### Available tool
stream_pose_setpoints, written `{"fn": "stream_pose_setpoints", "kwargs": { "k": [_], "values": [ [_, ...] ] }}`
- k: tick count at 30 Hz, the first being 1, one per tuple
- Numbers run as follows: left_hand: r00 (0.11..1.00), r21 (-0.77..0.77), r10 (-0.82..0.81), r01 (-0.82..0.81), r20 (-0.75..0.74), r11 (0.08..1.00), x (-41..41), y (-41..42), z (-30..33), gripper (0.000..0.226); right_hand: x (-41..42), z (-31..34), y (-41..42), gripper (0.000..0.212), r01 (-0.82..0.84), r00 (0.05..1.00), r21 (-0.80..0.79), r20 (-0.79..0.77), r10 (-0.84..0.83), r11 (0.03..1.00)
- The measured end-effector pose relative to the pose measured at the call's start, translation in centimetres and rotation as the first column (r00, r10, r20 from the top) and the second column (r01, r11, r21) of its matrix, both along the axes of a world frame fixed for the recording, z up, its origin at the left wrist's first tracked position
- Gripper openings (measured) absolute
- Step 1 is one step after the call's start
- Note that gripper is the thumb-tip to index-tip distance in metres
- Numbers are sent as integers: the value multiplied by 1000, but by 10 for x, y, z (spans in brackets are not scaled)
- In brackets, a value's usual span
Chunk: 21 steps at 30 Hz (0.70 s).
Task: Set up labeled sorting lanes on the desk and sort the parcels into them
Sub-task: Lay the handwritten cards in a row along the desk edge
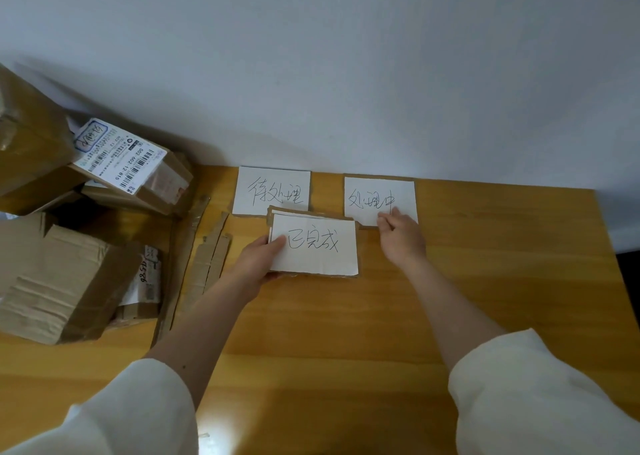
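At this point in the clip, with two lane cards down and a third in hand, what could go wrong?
1. The 已完成 card, gripped by the left hand, overlaps the 待处理 card; set down here, the lanes could blur together.
2. The right hand rests on the 处理中 card and may nudge it askew.
3. The parcels are heaped at the desk's left end, tilted; the pile might slide onto the lanes.

A wooden table [485, 281] fills the lower frame. Two white label cards [272, 190] [379, 198] lie flat at upper centre along its far edge, near the wall. Cardboard strips [207, 257] lie left of centre. Taped cardboard parcels [65, 281] pile up at the left edge.
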<state>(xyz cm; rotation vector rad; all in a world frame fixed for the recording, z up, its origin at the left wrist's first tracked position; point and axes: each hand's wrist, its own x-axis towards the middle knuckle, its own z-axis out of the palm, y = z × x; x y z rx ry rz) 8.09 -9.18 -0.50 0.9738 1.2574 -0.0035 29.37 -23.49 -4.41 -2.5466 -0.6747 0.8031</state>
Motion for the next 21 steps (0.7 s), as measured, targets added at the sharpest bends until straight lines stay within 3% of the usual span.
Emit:
{"fn": "stream_pose_setpoints", "kwargs": {
  "k": [4, 9, 11, 14, 17, 21],
  "values": [
    [1000, -8, 7, -7, 5, 1000, 0, 0, -1, 24, 1, 7, 0, 46, -35, 999, -99, 7, 35, 994],
    [1000, -12, 5, -5, 22, 1000, 4, -4, 1, 25, 2, 10, -3, 48, -34, 999, -99, -25, 32, 995],
    [999, -17, 1, 0, 34, 1000, 6, -6, 3, 26, 1, 11, -4, 46, -21, 999, -38, -31, 20, 999],
    [999, -24, -3, 4, 48, 1000, 6, -9, 8, 25, -9, 23, -7, 41, 108, 993, 174, -73, -96, 979],
    [996, -32, -6, 9, 85, 999, 6, -12, 12, 25, -25, 45, -14, 40, 291, 941, 270, -253, -224, 918],
    [987, -44, 5, 3, 162, 999, 3, -18, 21, 18, -45, 63, -30, 51, 467, 743, 173, -608, -279, 867]
  ]
}}
